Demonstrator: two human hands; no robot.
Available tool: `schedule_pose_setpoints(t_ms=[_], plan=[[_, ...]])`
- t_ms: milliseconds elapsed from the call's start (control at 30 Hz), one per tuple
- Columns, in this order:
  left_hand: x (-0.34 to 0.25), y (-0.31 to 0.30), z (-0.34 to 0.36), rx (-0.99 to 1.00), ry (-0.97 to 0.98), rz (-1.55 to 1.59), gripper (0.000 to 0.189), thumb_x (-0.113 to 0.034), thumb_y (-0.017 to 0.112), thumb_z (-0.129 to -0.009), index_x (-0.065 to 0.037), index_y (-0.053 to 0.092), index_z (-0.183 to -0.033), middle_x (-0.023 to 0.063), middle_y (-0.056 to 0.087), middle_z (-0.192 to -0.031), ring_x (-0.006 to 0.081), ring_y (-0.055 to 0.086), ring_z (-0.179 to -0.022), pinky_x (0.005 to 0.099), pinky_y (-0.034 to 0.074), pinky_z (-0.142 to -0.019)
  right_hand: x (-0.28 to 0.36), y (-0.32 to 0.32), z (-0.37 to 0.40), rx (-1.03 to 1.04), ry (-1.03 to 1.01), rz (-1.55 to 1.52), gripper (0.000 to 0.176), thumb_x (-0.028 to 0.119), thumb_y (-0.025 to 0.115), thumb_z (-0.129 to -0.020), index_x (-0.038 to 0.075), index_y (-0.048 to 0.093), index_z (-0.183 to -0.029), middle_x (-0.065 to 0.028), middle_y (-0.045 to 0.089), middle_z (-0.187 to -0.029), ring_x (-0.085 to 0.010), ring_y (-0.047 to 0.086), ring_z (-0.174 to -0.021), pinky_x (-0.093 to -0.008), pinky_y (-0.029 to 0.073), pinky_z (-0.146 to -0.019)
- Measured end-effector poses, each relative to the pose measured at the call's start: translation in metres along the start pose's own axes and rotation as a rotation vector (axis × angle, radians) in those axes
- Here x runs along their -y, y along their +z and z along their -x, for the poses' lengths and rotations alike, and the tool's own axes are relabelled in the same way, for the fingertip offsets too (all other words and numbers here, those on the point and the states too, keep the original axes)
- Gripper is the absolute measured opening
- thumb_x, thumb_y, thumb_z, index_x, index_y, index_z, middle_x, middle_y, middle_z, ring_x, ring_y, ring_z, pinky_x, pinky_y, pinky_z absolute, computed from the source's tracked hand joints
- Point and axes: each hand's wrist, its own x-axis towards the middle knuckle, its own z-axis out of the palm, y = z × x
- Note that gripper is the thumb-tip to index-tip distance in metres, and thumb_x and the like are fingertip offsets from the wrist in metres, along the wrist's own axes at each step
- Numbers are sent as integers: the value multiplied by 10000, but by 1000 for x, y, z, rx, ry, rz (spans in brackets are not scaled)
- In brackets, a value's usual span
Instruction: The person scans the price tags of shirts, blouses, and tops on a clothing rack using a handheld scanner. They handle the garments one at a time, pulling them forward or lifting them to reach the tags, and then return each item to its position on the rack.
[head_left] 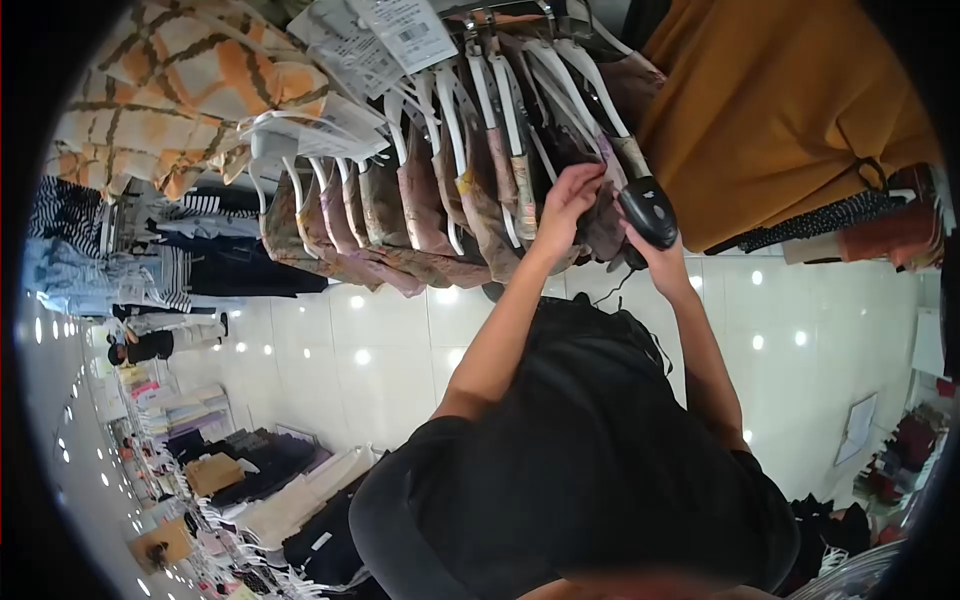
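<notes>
A black handheld barcode scanner (650, 215) is gripped in my right hand (658, 262), whose palm and fingers are partly hidden beneath it. My left hand (568, 205) is raised beside it, fingers loosely bent and a little apart, fingertips right at the hanging garments. These are floral-patterned garments (425, 210) in muted pink, brown and green, hung close together on white hangers (452, 130). White printed price tags (408, 35) stick out above the row. A thin dark cord hangs below the scanner.
An orange-checked garment (190, 90) hangs at the left and a mustard-brown garment (790, 110) at the right. Pale glossy floor tiles (400, 340) lie below. Behind me are folded clothes (250, 470) and more racks. Another person (150, 345) stands far off at the left.
</notes>
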Motion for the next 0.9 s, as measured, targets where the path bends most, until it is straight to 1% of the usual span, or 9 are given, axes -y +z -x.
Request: schedule_pose_setpoints(t_ms=[167,267,400,567,633,767,833,867,900], plan=[[-21,-1,75,17,-65,-255,498,-15,507,-918,2,363,-1395,147,432,-1420,258,407,-1328,372,296,-1109,0,0,5,22,-113,-137,348,92,518,-956,-82,502,-1257,-205,565,-1267,-293,581,-1157,-382,444,-991],[-5,-19,110,-40,-192,-333,354,-73,506,-961,-5,463,-1305,106,587,-1229,179,560,-1137,310,425,-983,2,-5,6,-14,-49,-98,328,139,474,-982,-86,512,-1218,-211,576,-1241,-299,598,-1130,-390,449,-985],[-14,-33,141,-203,-325,-521,282,-82,515,-959,-24,529,-1235,73,648,-1085,126,599,-946,271,464,-855,0,3,11,13,-45,-94,312,145,467,-986,-80,521,-1194,-199,596,-1201,-280,622,-1082,-387,461,-963],[-30,-62,160,-309,-322,-750,256,-102,561,-924,-5,580,-1160,89,670,-998,150,628,-872,280,494,-788,-1,8,10,113,1,-42,305,153,479,-978,-70,534,-1179,-169,624,-1129,-251,639,-1014,-377,469,-942],[-25,-87,174,-308,-487,-1044,281,-130,582,-903,2,586,-1151,106,671,-1022,172,645,-883,294,502,-783,-1,12,11,69,4,-10,279,144,492,-974,-57,544,-1161,-154,638,-1082,-236,644,-974,-365,475,-909],[36,-173,224,-408,-476,-848,284,-213,564,-900,-25,608,-1109,118,678,-976,203,665,-866,354,510,-776,0,24,19,8,21,-45,229,114,540,-947,-29,572,-1124,-110,647,-999,-183,631,-884,-321,472,-841],[32,-191,239,-774,-650,-309,320,-214,529,-914,-47,573,-1183,95,674,-1021,237,662,-878,404,502,-807,-3,35,24,4,12,-121,217,103,554,-941,-28,571,-1114,-80,619,-878,-156,594,-779,-298,457,-771],[29,-199,246,-857,-667,-170,432,-215,485,-932,-44,455,-1328,120,616,-1172,280,630,-1001,445,486,-878,-5,40,26,6,15,-114,217,103,554,-941,-28,571,-1114,-80,619,-878,-156,594,-779,-298,457,-771],[28,-211,253,-857,-667,-166,432,-215,485,-932,-44,455,-1328,120,616,-1172,280,630,-1001,445,486,-878,-8,47,27,22,27,-143,220,94,563,-934,-36,562,-1112,-64,590,-824,-143,569,-739,-295,451,-745]])
